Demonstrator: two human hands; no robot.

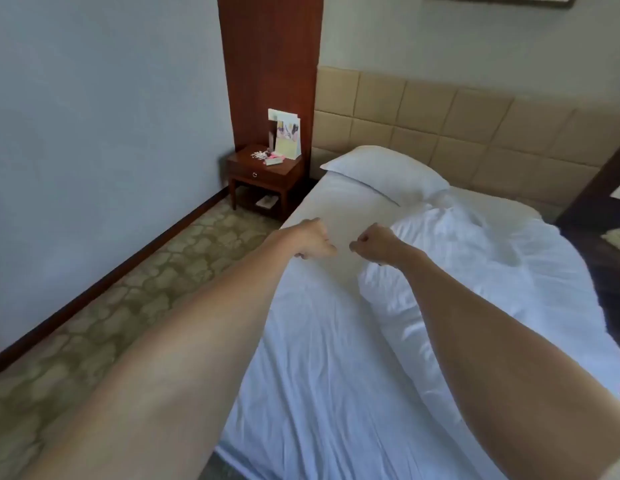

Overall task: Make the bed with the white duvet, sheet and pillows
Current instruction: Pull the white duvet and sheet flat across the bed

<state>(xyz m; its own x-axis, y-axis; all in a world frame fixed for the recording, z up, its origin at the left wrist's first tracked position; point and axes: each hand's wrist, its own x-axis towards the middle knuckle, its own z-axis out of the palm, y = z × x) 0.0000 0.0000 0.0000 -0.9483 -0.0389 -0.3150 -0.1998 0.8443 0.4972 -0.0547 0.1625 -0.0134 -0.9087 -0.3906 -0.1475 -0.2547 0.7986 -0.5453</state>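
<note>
My left hand (315,242) and my right hand (370,244) reach out side by side over the middle of the bed, both with fingers curled. Each seems to grip the upper edge of the white sheet (319,358), which lies wrinkled from the hands down to the foot of the bed. To the right of my right hand, the white duvet (474,271) is bunched in a heap on the right half of the mattress. One white pillow (384,171) lies at the head, against the padded beige headboard (440,119).
A wooden nightstand (263,178) with cards and small items stands left of the bed's head. Patterned carpet (128,306) runs between the bed and the left wall. Dark furniture (602,216) stands close along the bed's right side.
</note>
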